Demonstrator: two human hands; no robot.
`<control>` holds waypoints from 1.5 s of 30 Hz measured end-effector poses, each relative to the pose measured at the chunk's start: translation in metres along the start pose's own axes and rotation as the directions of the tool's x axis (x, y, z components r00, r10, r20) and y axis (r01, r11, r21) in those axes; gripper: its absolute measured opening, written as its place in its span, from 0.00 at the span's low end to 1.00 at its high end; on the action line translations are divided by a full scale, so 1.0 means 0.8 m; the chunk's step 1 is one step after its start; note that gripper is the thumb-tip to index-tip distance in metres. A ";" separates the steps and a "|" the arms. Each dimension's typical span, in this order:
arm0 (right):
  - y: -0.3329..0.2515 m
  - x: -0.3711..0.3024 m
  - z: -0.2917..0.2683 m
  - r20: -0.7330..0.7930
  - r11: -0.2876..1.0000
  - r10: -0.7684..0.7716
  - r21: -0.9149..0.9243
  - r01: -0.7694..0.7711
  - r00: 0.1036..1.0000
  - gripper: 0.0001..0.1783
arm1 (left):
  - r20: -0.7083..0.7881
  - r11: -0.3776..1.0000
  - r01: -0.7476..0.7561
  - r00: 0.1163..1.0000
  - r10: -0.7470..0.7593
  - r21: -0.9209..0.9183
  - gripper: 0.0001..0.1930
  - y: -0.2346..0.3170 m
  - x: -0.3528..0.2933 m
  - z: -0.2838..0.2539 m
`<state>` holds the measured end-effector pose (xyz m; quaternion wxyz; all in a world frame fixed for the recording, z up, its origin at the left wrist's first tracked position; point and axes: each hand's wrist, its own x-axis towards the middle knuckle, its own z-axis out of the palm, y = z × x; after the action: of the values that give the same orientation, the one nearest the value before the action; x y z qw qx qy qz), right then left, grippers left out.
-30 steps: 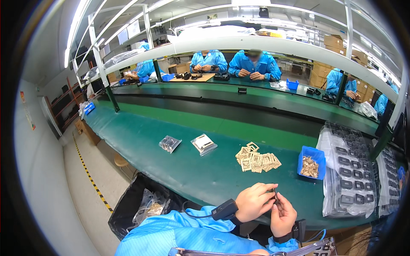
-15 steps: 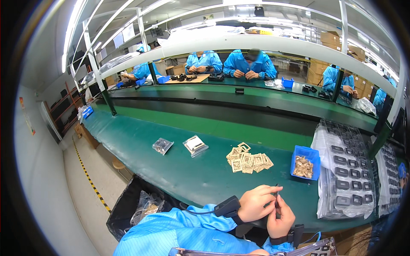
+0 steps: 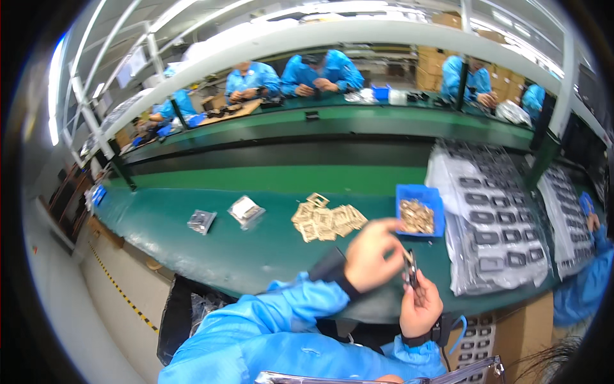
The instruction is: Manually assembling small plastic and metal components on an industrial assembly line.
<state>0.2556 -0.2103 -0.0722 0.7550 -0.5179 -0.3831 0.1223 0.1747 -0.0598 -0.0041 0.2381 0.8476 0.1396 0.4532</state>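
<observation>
My right hand (image 3: 422,307) pinches a small black frame-like part (image 3: 411,269) upright between thumb and fingers. It resembles the black frames on the trays. Just to its left is my left hand (image 3: 374,253), somewhat smeared by motion, with its index finger stretched toward the blue bin (image 3: 439,200) and its thumb apart. I see nothing held in it. Small tan pieces (image 3: 417,216) fill the bin, just beyond my hands. A loose pile of flat tan frames (image 3: 325,221) lies on the green table, left of the bin.
Clear plastic trays of black frames (image 3: 489,237) stand at the right, a second stack (image 3: 566,217) beyond. Two small plastic bags (image 3: 245,211) lie on the table's left. A dark lined bin (image 3: 174,317) is below the near edge. Co-workers in blue sit across; another's sleeve (image 3: 582,281) shows far right.
My left hand has come away from the black part, its index finger now reaching toward the blue bin. The right hand still holds the part. The whole view has shifted to the right.
</observation>
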 end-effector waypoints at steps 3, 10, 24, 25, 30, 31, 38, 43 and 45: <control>-0.003 0.006 -0.008 -0.053 0.996 0.076 0.047 -0.073 0.996 0.21 | -0.057 0.997 -0.029 0.998 0.033 0.078 0.04 -0.048 0.047 0.012; -0.007 0.018 -0.027 -0.141 0.928 0.331 0.225 -0.296 0.933 0.09 | 0.178 0.973 -0.098 0.982 0.061 0.211 0.03 -0.093 0.088 0.056; -0.037 0.015 0.001 0.025 0.900 0.299 0.323 -0.291 0.954 0.06 | 0.657 0.633 0.642 0.705 -0.266 -0.432 0.13 0.010 -0.008 -0.020; -0.039 0.013 0.005 0.054 0.912 0.271 0.305 -0.274 0.961 0.06 | 0.647 0.604 0.656 0.708 -0.283 -0.454 0.12 0.013 -0.013 -0.026; -0.066 0.003 0.022 0.064 0.930 0.215 0.291 -0.224 0.974 0.06 | 0.573 0.553 0.648 0.748 -0.334 -0.524 0.09 0.032 -0.028 -0.049; -0.070 0.001 0.024 0.063 0.936 0.193 0.288 -0.203 0.979 0.06 | 0.578 0.547 0.654 0.744 -0.336 -0.523 0.09 0.038 -0.032 -0.056; -0.089 -0.014 0.041 0.121 0.916 0.225 0.313 -0.252 0.967 0.10 | 0.488 0.529 0.609 0.792 -0.366 -0.591 0.06 0.063 -0.058 -0.095; -0.096 -0.009 0.049 0.100 0.888 0.372 0.250 -0.385 0.923 0.11 | 0.223 0.920 0.251 0.957 -0.188 -0.302 0.08 0.069 -0.057 -0.098; -0.092 -0.011 0.051 0.139 0.877 0.365 0.280 -0.390 0.920 0.13 | 0.196 0.957 0.130 0.977 -0.079 -0.258 0.08 0.059 -0.056 -0.101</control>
<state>0.2053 -0.2197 -0.0045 0.7704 -0.4557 -0.2817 0.3455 0.0835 -0.0979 0.0279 0.3869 0.8368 0.0988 0.3747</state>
